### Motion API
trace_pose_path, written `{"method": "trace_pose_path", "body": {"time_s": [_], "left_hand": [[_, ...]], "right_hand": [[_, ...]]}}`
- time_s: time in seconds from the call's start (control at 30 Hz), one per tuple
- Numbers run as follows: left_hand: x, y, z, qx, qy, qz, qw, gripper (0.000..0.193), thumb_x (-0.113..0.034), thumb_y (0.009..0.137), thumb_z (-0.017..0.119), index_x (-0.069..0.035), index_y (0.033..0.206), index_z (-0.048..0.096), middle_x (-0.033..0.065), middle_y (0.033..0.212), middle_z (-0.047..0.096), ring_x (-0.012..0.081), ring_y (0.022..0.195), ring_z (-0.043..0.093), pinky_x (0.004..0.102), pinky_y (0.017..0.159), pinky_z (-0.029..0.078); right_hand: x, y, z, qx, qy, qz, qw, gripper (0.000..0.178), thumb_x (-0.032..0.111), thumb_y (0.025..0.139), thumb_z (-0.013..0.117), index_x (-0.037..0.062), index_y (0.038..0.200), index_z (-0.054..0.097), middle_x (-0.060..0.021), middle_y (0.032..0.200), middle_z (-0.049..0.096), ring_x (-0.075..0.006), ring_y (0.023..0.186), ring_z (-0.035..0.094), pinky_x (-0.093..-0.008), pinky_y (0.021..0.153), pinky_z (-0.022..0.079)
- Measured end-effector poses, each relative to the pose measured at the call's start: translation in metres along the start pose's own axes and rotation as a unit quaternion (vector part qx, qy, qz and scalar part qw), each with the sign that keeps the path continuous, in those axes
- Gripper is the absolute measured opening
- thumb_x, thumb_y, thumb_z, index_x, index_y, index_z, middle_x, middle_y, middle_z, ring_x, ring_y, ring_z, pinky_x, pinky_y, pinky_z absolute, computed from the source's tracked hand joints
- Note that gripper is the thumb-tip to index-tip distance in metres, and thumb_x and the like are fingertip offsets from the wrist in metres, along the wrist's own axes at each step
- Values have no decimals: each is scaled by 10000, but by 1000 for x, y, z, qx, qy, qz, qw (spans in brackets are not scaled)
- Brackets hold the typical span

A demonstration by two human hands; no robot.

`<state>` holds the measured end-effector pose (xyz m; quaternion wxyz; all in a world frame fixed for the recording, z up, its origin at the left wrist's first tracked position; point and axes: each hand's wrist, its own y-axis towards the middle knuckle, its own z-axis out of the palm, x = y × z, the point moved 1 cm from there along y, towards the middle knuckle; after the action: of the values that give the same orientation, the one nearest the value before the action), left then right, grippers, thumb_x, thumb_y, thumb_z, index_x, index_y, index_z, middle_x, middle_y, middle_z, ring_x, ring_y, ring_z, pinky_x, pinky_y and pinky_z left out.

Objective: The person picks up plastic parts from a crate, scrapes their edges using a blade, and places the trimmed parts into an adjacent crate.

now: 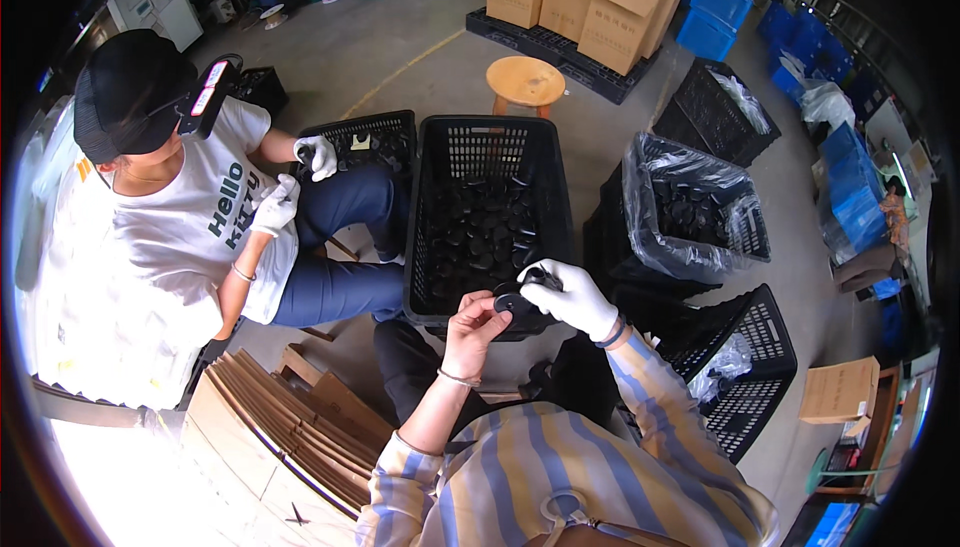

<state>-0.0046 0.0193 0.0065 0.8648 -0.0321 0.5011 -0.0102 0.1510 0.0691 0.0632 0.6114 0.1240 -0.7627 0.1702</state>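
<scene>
Over the near end of a black plastic crate [428, 162], my bare left hand [470, 339] pinches a flat, round black piece [513, 303] between thumb and fingers. Close against it, my right hand [580, 302], in a white glove, is closed on a small dark piece [541, 278] whose exact kind I cannot make out. The two hands almost meet at the round piece. Many similar black pieces [480, 232] lie loose on the bottom of the crate below.
A co-worker [190, 187] in white gloves sits at left beside another black crate [385, 122]. To the right stands a plastic-lined crate [640, 217] of black parts, with a tilted crate [770, 347] nearer me. Flattened cardboard [290, 427] leans lower left; a wooden stool [525, 79] stands ahead.
</scene>
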Motion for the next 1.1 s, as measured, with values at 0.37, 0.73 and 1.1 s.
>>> {"method": "trace_pose_path", "body": {"time_s": [0.37,0.73,1.1], "left_hand": [[-18,-9,4,85,-223,-80,968,242,4,796,493,2,1036,522,81,881,595,172,758,590,266,710,473],[-12,-12,9,72,-132,-12,989,146,-28,822,501,0,942,578,48,940,568,165,817,581,288,766,479],[-26,-5,4,207,-228,-186,933,400,-297,895,381,20,1135,422,173,973,571,234,820,596,316,763,478]], "right_hand": [[7,-22,8,-4,47,-111,993,221,37,820,477,35,1039,507,2,781,535,-27,617,480,-176,574,403],[11,-28,7,-4,34,-123,992,262,3,795,487,29,1055,503,-20,884,532,-49,653,479,-199,601,415],[15,-24,-3,111,93,-101,984,296,19,804,479,20,1100,487,-51,976,543,-93,737,544,-216,650,442]]}}
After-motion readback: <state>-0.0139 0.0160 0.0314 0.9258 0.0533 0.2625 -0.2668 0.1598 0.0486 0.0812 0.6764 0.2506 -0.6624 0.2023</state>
